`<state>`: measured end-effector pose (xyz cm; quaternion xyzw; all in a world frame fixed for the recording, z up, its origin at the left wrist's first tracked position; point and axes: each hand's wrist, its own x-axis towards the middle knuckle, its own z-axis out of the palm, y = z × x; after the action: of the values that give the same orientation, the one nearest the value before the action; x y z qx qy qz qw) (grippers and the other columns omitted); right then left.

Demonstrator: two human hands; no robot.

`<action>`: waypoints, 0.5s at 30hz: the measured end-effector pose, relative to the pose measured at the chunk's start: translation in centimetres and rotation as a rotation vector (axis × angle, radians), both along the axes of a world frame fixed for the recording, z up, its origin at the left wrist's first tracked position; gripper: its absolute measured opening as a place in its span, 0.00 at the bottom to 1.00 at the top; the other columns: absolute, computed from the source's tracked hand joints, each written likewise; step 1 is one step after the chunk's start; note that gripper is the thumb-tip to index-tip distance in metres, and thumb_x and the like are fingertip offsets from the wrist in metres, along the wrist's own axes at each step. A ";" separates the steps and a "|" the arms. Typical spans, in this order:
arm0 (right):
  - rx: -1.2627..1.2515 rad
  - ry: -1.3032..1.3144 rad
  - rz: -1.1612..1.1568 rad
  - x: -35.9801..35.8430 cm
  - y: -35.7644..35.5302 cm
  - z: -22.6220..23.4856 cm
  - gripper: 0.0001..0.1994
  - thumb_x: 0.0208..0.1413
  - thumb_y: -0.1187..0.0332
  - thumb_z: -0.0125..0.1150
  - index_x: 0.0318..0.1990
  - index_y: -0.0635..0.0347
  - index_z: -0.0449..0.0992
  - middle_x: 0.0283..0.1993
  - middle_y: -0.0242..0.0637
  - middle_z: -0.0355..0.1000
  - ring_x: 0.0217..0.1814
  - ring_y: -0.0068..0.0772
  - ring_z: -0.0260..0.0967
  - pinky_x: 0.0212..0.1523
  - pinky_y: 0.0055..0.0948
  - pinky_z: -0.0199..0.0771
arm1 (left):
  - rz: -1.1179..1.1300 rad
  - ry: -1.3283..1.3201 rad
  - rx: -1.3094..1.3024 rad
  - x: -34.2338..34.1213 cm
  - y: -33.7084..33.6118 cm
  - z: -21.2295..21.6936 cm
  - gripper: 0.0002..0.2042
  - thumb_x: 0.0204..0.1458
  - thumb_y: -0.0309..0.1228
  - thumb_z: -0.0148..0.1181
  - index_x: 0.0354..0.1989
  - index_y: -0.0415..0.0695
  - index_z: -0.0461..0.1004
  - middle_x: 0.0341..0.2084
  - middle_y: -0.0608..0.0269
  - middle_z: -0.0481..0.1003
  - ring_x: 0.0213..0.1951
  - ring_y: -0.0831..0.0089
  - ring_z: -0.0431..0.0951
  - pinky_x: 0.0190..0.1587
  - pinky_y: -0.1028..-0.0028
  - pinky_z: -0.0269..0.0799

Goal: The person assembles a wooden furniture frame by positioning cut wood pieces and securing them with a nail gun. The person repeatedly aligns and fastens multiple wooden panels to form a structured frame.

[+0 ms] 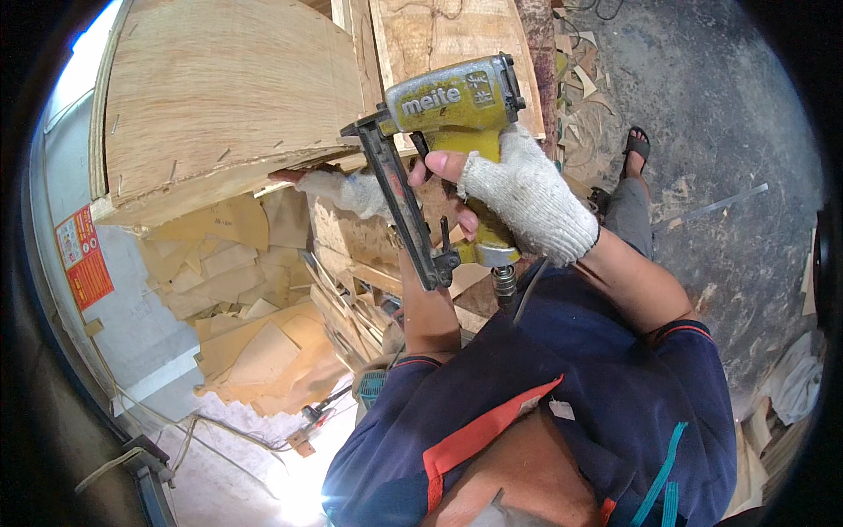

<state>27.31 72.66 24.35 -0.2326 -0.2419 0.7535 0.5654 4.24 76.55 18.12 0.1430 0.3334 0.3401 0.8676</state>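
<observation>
My right hand point(536, 202), in a white fingerless knit glove, grips the yellow body of a pneumatic staple gun point(452, 101) with a long black magazine. An air hose coupling point(503, 285) is joined to the end of its handle. The gun's nose is close to the edge of a plywood panel point(228, 88). Behind the magazine, my left hand point(347, 191), gloved alike, holds the panel's near edge. Its fingers lie along the wood and are partly hidden. Several thin metal fasteners point(224, 155) show near that edge.
Beneath the panel lies a heap of thin wood offcuts point(237, 263), beside stacked wood strips point(342, 316). More scraps point(588, 88) litter the grey floor point(720, 114) at the right. A cable point(189, 430) runs at the lower left. Another wooden panel point(448, 35) stands at the back.
</observation>
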 end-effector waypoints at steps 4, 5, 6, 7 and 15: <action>-0.019 0.029 -0.044 -0.7 0.2 0.2 0.14 0.63 0.62 0.62 0.37 0.67 0.80 0.21 0.33 0.73 0.15 0.20 0.66 0.20 0.23 0.67 | 0.003 -0.012 -0.022 -0.1 0.0 0.1 0.33 0.61 0.62 0.48 0.58 0.43 0.64 0.51 0.30 0.72 0.34 0.42 0.80 0.31 0.48 0.81; -0.029 0.026 -0.026 -0.8 0.3 0.1 0.14 0.63 0.62 0.62 0.37 0.67 0.79 0.22 0.34 0.74 0.15 0.20 0.66 0.20 0.23 0.67 | 0.001 -0.016 -0.025 -0.2 0.0 0.2 0.32 0.61 0.62 0.48 0.58 0.43 0.64 0.50 0.30 0.72 0.33 0.41 0.80 0.30 0.47 0.81; -0.040 0.024 -0.009 -1.0 0.5 -0.1 0.14 0.63 0.62 0.62 0.37 0.67 0.79 0.22 0.34 0.74 0.15 0.20 0.66 0.19 0.23 0.67 | -0.001 -0.017 -0.028 -0.2 0.1 0.1 0.32 0.61 0.62 0.48 0.57 0.43 0.64 0.50 0.30 0.72 0.32 0.40 0.81 0.30 0.47 0.81; -0.052 0.022 0.008 -1.1 0.6 -0.3 0.14 0.63 0.62 0.62 0.36 0.67 0.79 0.23 0.35 0.74 0.15 0.20 0.66 0.19 0.22 0.67 | -0.004 -0.018 -0.027 -0.2 0.3 0.2 0.32 0.61 0.62 0.48 0.57 0.43 0.64 0.50 0.29 0.73 0.32 0.40 0.81 0.29 0.47 0.81; -0.058 0.097 -0.036 -0.6 0.5 -2.5 0.14 0.63 0.61 0.62 0.43 0.67 0.77 0.37 0.35 0.79 0.18 0.20 0.67 0.21 0.23 0.71 | -0.062 -0.056 -0.047 0.0 2.1 0.0 0.32 0.61 0.64 0.45 0.55 0.44 0.65 0.49 0.26 0.73 0.27 0.35 0.82 0.24 0.43 0.82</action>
<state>26.72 73.16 21.85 -0.2163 -0.1879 0.7604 0.5829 4.20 78.63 18.14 0.1231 0.3124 0.3091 0.8898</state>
